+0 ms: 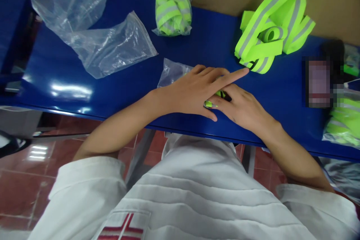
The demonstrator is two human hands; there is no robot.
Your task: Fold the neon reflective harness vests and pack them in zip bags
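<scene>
My left hand [197,90] lies flat with fingers stretched out over a clear plastic bag [173,72] and a folded neon-yellow reflective strap [211,102] on the blue table [70,82]. Its index finger points toward a loose pile of neon reflective strap [271,30]. My right hand [243,107] sits partly under the left, fingers closed on the folded strap, most of which is hidden.
A bagged neon strap [173,9] stands at the back centre. Two empty clear bags [112,47] lie at the back left. More bagged straps [344,122] and a blurred object sit at the right edge. Red floor tiles show below the table.
</scene>
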